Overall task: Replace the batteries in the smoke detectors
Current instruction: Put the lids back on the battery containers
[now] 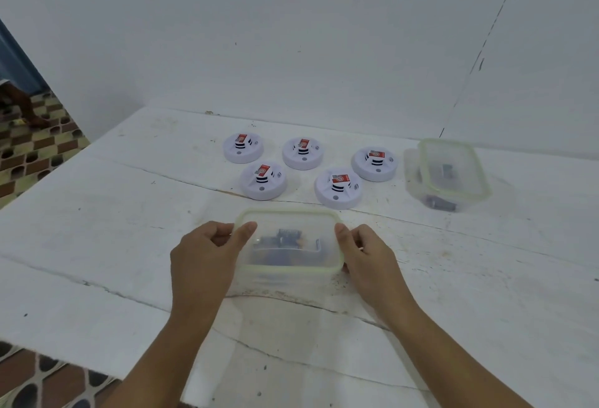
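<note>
A clear plastic box [288, 278] with a pale green rim and lid stands on the white table [97, 245] in front of me. Dark batteries [285, 240] show through it. My left hand [207, 258] grips its left side, thumb on the lid. My right hand [366, 255] grips its right side the same way. Behind it lie several round white smoke detectors with red labels, the closest ones being the front left detector [263, 180] and the front right detector [338, 188].
A second clear box [449, 174] with a green-rimmed lid and dark batteries inside stands at the back right. A white wall [291, 35] rises just behind the table. A patterned tile floor [32, 148] shows past the table's left edge.
</note>
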### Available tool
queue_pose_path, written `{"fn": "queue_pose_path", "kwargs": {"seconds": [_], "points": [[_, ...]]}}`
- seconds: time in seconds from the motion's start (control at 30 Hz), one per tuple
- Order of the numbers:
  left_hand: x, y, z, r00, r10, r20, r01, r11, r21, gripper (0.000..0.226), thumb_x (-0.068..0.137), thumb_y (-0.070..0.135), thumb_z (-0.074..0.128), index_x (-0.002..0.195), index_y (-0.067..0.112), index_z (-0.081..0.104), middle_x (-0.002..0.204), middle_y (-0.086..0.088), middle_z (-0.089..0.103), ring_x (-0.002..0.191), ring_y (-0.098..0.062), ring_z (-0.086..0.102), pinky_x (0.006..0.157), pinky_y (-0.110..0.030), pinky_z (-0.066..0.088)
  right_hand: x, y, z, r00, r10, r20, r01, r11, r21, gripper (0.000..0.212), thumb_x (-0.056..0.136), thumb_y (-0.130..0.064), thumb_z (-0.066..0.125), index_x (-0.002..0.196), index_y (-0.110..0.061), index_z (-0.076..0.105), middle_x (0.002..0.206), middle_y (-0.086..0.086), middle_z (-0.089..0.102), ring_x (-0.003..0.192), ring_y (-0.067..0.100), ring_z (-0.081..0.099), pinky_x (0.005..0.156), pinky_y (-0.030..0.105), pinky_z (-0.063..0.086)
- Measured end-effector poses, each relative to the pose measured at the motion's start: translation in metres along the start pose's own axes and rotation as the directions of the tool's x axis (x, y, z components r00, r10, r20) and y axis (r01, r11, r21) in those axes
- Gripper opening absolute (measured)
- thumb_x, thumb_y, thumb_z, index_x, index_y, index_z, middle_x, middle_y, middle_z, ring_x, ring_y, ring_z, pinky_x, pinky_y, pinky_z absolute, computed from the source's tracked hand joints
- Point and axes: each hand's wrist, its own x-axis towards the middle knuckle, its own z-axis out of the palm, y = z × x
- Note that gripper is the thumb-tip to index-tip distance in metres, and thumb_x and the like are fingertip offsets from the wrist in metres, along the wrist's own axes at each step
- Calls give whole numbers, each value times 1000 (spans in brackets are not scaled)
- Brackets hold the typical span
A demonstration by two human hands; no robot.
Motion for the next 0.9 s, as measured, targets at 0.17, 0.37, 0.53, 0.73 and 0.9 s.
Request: {"fn": "queue_pose_path", "kwargs": {"seconds": [0.17,0.37,0.53,0.73,0.9], "points": [[2,-3,5,997,-81,-5,80,991,-108,31,85,52,78,95,23,80,82,17,73,81,4,65,70,-17,43,-1,-4,-4,994,-110,-6,104,954,-280,47,107,-50,46,78,-12,49,70,-4,51,62,11,43,59,27,35],[-1,-5,9,995,-103,-13,99,980,-172,28,86,51,77,95,24,80,84,15,75,86,-2,67,72,-20,46,0,-7,-2,984,-176,22,164,862,-479,54,110,-45,39,67,-13,41,59,-2,46,56,15,40,56,31,31],[8,-3,8,998,-62,24,65,987,-150,27,85,54,78,90,28,79,77,17,74,81,1,68,70,-18,44,0,-9,-5,986,-163,44,158,804,-572,53,109,-47,36,67,-14,38,61,-2,43,58,15,38,55,32,28],[18,7,-1,996,89,-13,-89,996,-29,39,83,60,76,103,28,65,84,7,67,79,-10,64,67,-23,47,13,-25,-10,928,-371,43,291,645,-706,39,100,-43,57,130,-19,50,117,4,50,102,24,51,74,38,48],[-35,15,-9,982,176,64,-181,981,73,46,87,61,71,72,24,48,60,3,51,57,-14,48,57,-32,45,48,-42,0,875,-397,277,484,736,-474,46,102,-41,60,144,-23,56,132,0,55,122,17,54,104,40,45]]}}
